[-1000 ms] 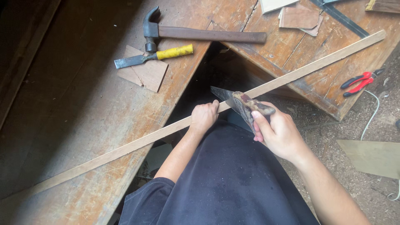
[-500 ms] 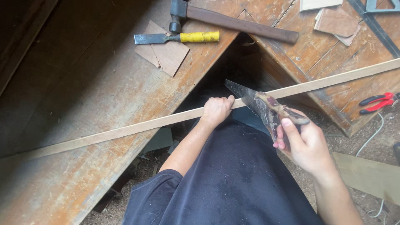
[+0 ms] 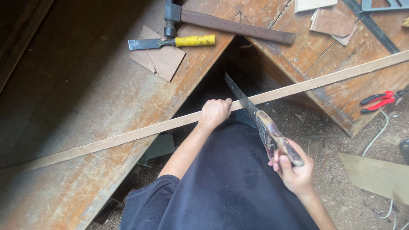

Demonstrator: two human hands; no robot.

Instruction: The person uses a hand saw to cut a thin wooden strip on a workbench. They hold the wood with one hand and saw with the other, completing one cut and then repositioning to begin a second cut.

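Left hand: the left hand (image 3: 215, 113) is clamped down over the wood strip (image 3: 128, 136), fingers curled across its top edge, pinning it just left of the saw.
Right hand: the right hand (image 3: 295, 170) has its grip closed around the worn wooden handle of the handsaw (image 3: 260, 117), low and close to the body.
Strip: long and thin, it runs from lower left up to upper right, bridging the dark gap between the two wooden tabletops (image 3: 98, 98); the held part hangs over that gap.
Saw line: the blade points up and to the left, away from the right hand, and crosses the strip almost square, right beside the left fingertips.
Key relation: the strip lies ahead of and above the right hand; the left hand is much the nearer of the two to the crossing point.
Change: against half a second ago the right hand sits lower and further back towards the body, while the left hand holds the same spot on the strip.
Around: a hammer (image 3: 221, 23) and a yellow-handled chisel (image 3: 174, 41) lie on the tabletop above, with red pliers (image 3: 379, 101) off to the right.
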